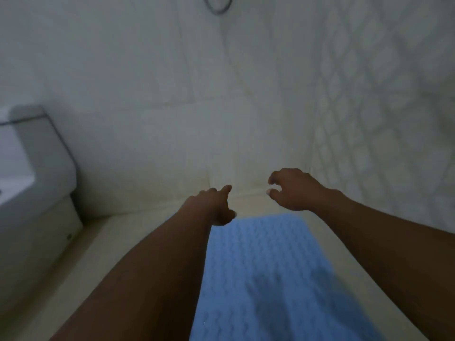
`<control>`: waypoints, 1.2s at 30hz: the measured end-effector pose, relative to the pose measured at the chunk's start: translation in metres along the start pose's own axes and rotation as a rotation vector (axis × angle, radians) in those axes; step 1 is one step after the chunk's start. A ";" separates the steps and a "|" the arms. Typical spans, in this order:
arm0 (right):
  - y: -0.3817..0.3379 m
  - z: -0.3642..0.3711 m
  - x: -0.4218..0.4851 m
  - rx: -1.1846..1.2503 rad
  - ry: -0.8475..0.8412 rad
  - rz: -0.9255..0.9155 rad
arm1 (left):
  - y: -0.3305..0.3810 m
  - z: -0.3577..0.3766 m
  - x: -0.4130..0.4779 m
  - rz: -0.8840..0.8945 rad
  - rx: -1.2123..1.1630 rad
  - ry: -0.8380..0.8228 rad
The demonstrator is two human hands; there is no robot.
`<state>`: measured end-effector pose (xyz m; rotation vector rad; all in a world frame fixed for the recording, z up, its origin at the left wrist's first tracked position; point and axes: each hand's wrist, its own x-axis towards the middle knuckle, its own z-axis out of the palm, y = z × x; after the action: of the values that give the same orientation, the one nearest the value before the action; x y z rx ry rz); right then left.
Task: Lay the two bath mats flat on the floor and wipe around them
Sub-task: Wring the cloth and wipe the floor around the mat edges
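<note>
A blue textured bath mat (266,274) lies flat on the pale floor, running from the bottom edge up to the middle of the view. My left hand (211,205) hovers over the mat's far left corner, fingers loosely spread and holding nothing. My right hand (290,188) is a little beyond the mat's far edge, fingers curled apart and empty. Only one mat is in view. The picture is blurred.
A white toilet (41,173) stands at the left against the tiled wall (147,70). A patterned tiled wall (381,107) rises at the right. A strip of bare cream floor (251,205) lies between the mat's far edge and the wall.
</note>
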<state>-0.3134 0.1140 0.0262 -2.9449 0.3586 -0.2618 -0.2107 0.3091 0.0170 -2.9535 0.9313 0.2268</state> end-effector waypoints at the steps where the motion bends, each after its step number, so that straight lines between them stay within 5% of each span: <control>1: 0.000 -0.024 0.007 -0.017 0.023 0.008 | 0.003 -0.027 0.005 0.007 0.017 0.047; 11: -0.005 -0.184 0.042 -0.021 0.153 -0.005 | 0.030 -0.191 0.008 0.030 0.089 0.306; 25: -0.003 -0.231 0.084 -0.002 0.088 -0.010 | 0.009 -0.238 0.046 0.030 0.090 0.219; 36: -0.071 -0.581 0.174 -0.009 -0.050 0.101 | 0.008 -0.597 0.021 0.109 0.017 0.162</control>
<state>-0.2426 0.0569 0.6296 -2.9248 0.5015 -0.1735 -0.1219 0.2441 0.6039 -2.9444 1.1081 -0.0185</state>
